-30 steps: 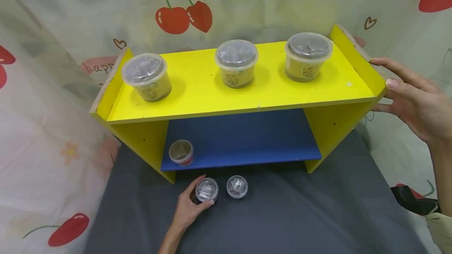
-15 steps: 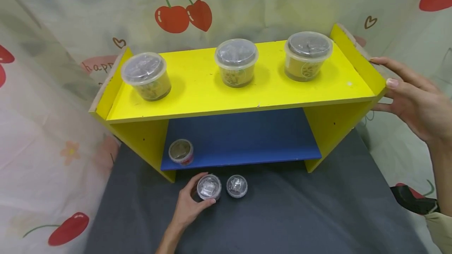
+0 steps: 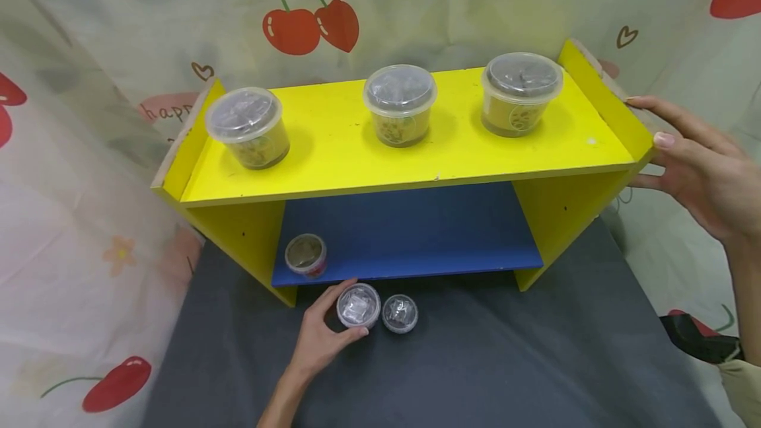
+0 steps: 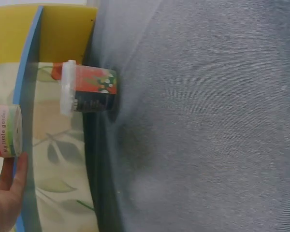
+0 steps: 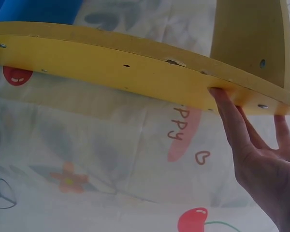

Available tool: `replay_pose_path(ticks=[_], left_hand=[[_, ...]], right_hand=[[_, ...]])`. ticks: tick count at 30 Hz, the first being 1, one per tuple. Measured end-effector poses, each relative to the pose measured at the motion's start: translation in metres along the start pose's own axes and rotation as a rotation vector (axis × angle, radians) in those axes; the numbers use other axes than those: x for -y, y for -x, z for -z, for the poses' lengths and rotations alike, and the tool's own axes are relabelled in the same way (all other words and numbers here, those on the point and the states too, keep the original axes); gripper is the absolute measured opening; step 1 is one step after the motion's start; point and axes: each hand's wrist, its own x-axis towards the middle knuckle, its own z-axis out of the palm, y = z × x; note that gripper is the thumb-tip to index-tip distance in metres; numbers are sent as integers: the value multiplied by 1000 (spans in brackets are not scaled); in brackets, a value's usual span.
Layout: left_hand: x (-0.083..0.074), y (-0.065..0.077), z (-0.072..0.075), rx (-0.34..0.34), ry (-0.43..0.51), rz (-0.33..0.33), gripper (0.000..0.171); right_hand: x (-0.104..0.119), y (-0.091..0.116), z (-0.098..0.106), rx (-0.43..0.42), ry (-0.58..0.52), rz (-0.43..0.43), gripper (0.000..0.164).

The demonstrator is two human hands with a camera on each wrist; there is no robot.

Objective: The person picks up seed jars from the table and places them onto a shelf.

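Observation:
My left hand [image 3: 321, 335] grips a small lidded cup [image 3: 359, 306], clear-topped with a printed label, in front of the blue lower shelf [image 3: 416, 230]. In the left wrist view this cup [image 4: 2, 130] is raised off the cloth, fingers of the left hand [image 4: 7, 193] around it. A second small cup [image 3: 400, 314] stands on the grey cloth just right of it; its red and dark label shows in the left wrist view. My right hand [image 3: 707, 164] rests with extended fingers against the outer side of the yellow shelf unit [image 3: 333, 177]. In the right wrist view, its fingertips touch the side panel [image 5: 111, 63].
Three larger lidded tubs stand spaced along the yellow top: left tub [image 3: 246, 127], middle tub [image 3: 399, 104], right tub [image 3: 521, 94]. One small cup [image 3: 306, 255] sits at the left of the blue shelf. A printed curtain [image 3: 452, 5] hangs behind; grey cloth [image 3: 475, 362] lies below.
My left hand has lifted the small cup and moved it slightly right and toward the blue shelf. The right hand stays at the unit's side.

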Motion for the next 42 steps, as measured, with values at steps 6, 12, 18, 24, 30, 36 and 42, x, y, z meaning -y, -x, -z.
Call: replay_pose_path(ticks=[6,12,18,24,30,36,42], left_hand=[[-26,-6,-1,-6,25,-29,81],[-39,-14,-2,-29,24,-1,79],[-29,-24,-9,-31,9,-19,80],[-31,-35,-13,-28,4,-46,79],[-35,-47,-16,-46,-3,-34,79],[-35,-56,-19,-36,21,-51,78],[-37,-64,-24,-58,33,-48,76]], right_hand=[[-1,0,0,-7,3,-7,50],[0,0,1,5,10,-7,50],[-2,1,1,6,8,-9,50],[-3,1,1,7,16,-14,50],[-1,0,0,4,12,-12,50],[1,0,0,-9,7,-12,50],[1,0,-1,-4,6,-10,50]])
